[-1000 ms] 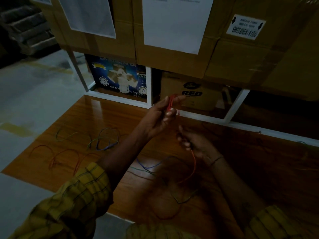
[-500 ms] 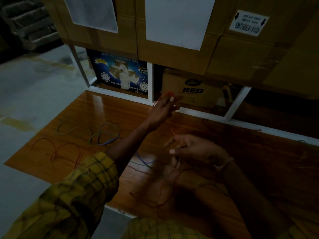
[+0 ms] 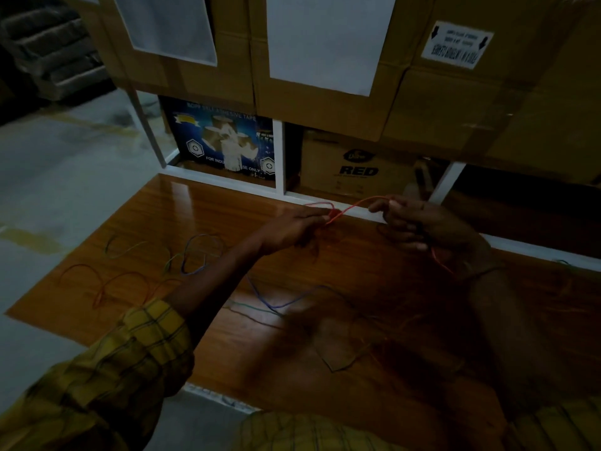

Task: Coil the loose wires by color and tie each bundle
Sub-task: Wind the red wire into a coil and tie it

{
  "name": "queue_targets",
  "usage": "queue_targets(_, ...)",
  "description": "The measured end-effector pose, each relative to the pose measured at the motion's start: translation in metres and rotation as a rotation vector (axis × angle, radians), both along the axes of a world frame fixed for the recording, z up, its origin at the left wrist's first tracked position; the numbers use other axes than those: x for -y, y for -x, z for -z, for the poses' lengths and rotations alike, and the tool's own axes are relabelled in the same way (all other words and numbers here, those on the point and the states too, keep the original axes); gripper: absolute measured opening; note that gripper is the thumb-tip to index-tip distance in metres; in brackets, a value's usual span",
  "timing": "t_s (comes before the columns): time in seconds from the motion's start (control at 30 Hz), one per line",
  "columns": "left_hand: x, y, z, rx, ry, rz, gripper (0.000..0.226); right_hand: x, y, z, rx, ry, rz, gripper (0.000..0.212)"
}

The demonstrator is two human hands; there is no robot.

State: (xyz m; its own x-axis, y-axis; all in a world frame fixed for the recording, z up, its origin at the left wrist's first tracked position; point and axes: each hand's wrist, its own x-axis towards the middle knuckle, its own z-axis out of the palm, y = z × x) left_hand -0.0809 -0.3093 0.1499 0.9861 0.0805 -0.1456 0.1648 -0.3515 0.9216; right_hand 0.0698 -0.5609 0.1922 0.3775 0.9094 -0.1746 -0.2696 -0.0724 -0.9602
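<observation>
Starting nearest: yellow plaid sleeves [image 3: 107, 382] framed the bottom edge, both forearms stretched out over a glossy wooden board [image 3: 201, 222] lying on a grey floor [image 3: 58, 177]. Loose wires were strewn on the board: red/orange loops [image 3: 107, 281] near left, a blue coil [image 3: 200, 252] and a green strand [image 3: 125, 249] beyond them, a blue wire [image 3: 276, 302] mid-board between the arms. Other strands on the near right were too dark to sort by colour.

Past mid-board, left hand [image 3: 292, 227] pinched a small bunch of red wire [image 3: 353, 206] at its fingertips, fingers closed on it. Right hand [image 3: 419, 222] gripped the same wire; it arced from the left pinch across to the raised right forefinger, then trailed down below the right palm. Both hands were held above the board's far edge, apart, with the wire spanning the gap.

Far side: white shelf frame [image 3: 279, 157]. Blue carton [image 3: 224, 141] read "ADHESIVE TAPE" and partly "FOR INDU… USE ONLY". Brown carton [image 3: 361, 164] read "RED". Above them stood large cardboard boxes [image 3: 325, 112] with blank white sheets [image 3: 328, 40]; an upside-down label [image 3: 457, 45] was unreadable.
</observation>
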Motion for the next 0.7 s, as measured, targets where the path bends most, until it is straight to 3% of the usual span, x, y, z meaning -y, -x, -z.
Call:
queue_targets(0.13,0.012,0.011,-0.009,0.016,0.206,0.168,0.041,-0.024,-0.015,0.004,0.273,0.149,0.222,0.023)
queue_targets(0.27,0.013,0.013,-0.007,0.048,0.381,0.185,0.045,-0.040,-0.018,0.029,0.846,0.323,0.374,0.027)
queue_targets(0.43,0.007,0.012,-0.005,0.146,0.737,0.067,0.048,-0.057,-0.005,0.064,1.066,0.493,0.370,0.038)
queue_targets(0.53,0.006,0.008,-0.008,0.212,0.927,-0.044,0.048,-0.055,0.016,0.082,0.990,0.456,0.333,0.036)
queue_targets(0.7,0.004,-0.005,-0.014,0.283,1.122,-0.129,0.047,-0.061,0.064,0.099,0.408,0.376,0.292,0.051)
